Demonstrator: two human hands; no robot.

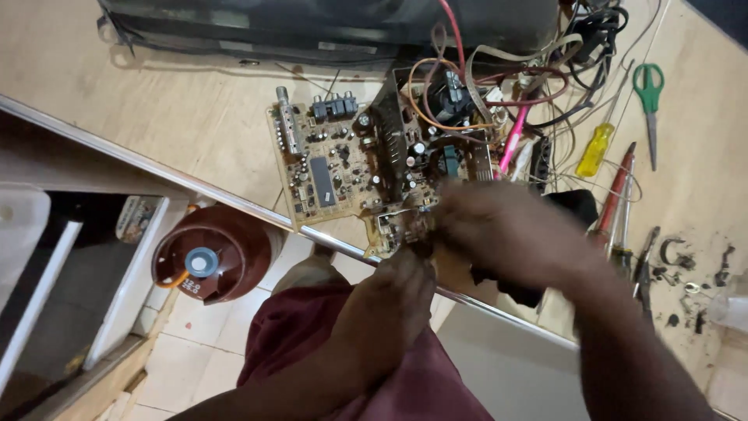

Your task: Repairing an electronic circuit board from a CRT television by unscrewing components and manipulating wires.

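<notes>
Wires (pixel 499 86) crowd circuit board (pixel 366 156); scissors (pixel 648 93) lie right.

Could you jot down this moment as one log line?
left hand: at circuit board near edge | right hand: over board, blurred | bench: scissors, yellow screwdriver, wires

Single view, head-worn camera. Looks steeply down over workbench (pixel 156 117) edge, facing away from wearer's body. Close range: both hands fill lower centre, right hand (pixel 510 234) motion-blurred, left hand (pixel 389 300) sharper. Circuit board (pixel 351 164) near frame centre. Frame tilted, bench edge runs diagonally. Floor below bench visible lower left. No second view to compare.
</notes>
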